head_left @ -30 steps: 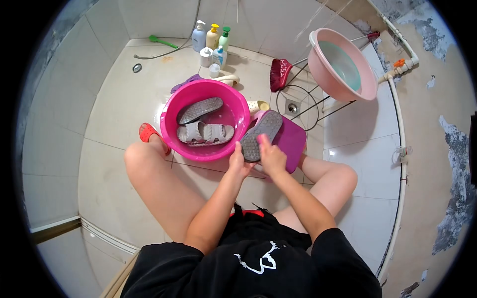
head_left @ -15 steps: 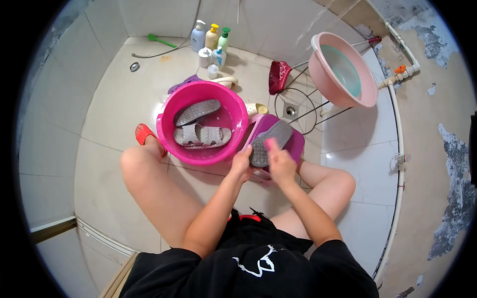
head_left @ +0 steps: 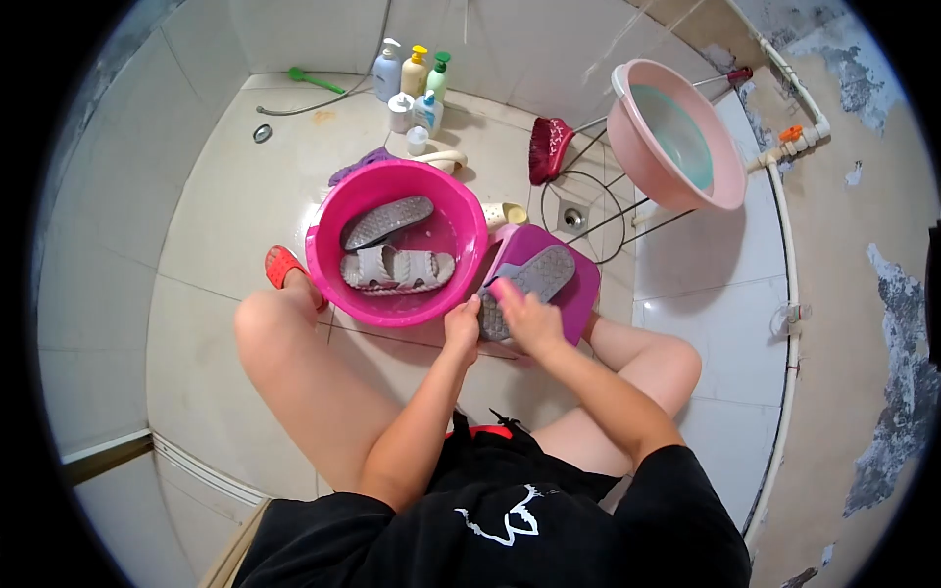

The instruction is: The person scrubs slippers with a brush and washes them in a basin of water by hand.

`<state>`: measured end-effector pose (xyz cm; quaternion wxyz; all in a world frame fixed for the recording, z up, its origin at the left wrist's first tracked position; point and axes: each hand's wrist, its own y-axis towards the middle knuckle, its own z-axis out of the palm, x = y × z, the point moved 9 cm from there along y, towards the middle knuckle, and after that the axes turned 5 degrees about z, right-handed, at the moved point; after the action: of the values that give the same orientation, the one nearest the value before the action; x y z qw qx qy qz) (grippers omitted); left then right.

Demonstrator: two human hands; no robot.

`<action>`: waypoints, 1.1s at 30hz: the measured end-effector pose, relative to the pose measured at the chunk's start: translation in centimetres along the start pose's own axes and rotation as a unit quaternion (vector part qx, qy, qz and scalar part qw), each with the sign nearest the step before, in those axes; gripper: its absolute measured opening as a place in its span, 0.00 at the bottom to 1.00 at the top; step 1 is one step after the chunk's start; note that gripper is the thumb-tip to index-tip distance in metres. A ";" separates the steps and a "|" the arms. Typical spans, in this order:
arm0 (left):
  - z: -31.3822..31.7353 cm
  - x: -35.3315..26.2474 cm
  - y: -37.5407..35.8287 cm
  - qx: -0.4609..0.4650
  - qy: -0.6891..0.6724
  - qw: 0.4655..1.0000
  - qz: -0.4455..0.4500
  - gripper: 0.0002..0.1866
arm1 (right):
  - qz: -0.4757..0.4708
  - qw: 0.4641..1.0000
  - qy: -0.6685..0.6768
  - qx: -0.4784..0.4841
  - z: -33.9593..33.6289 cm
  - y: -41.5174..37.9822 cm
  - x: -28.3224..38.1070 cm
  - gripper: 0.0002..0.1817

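Note:
My left hand (head_left: pixel 463 327) is closed around the near end of a grey slipper (head_left: pixel 545 274), which lies tilted with its textured sole up. Under the slipper is a purple plastic stool (head_left: pixel 586 290). My right hand (head_left: pixel 534 323) is over the near half of the sole, its fingers closed on a small pink brush (head_left: pixel 503 291); most of the brush is hidden or blurred. Left of my hands stands a bright pink basin (head_left: pixel 321 272) with a little water. In it are a grey slipper with braided straps up (head_left: pixel 417 270) and another slipper sole up (head_left: pixel 390 222).
Several pump bottles (head_left: pixel 414 73) stand by the back wall. A pale pink basin (head_left: pixel 725 176) rests tilted on a wire stand (head_left: pixel 600 257), near a red broom (head_left: pixel 551 149) and a floor drain (head_left: pixel 574 218). A cream clog (head_left: pixel 505 215) and purple cloth (head_left: pixel 361 165) lie behind the basin.
My right hand has moved left and slightly toward me across the sole with the brush. My left hand and the slipper's near end have shifted slightly left and toward me.

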<state>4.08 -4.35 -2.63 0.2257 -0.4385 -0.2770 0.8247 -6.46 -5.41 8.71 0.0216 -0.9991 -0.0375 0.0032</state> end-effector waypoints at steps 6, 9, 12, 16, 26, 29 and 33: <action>0.7 -1.9 -0.1 0.007 0.079 0.992 0.098 0.20 | 0.204 0.978 0.011 -0.046 -0.1 4.0 -6.1 0.24; 1.0 -2.4 -0.8 -0.025 0.090 0.989 0.114 0.19 | 0.060 0.998 -0.003 -0.029 -1.3 0.8 -0.3 0.24; 1.6 -2.8 -1.2 -0.012 0.097 0.981 0.170 0.18 | 0.122 0.991 -0.051 -0.012 0.0 2.7 -5.8 0.23; 1.9 -3.2 -1.3 -0.012 0.099 0.983 0.153 0.18 | 0.298 0.954 0.041 -0.011 0.9 4.3 -13.3 0.23; 1.9 -2.9 -1.4 0.005 0.087 0.988 0.128 0.19 | 0.280 0.956 -0.025 -0.080 0.1 3.9 -12.0 0.22; 1.8 -2.9 -0.9 -0.020 0.100 0.986 0.130 0.19 | 0.136 0.991 -0.005 -0.016 -0.5 1.2 -4.4 0.26; 1.4 -1.9 -0.5 -0.014 0.082 0.988 0.129 0.19 | 0.238 0.970 -0.025 -0.047 0.5 1.9 -11.0 0.24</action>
<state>3.91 -5.51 -0.53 0.1333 -0.5402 -0.2101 0.8039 -17.30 -8.12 8.16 -0.0276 -0.9788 0.2004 0.0315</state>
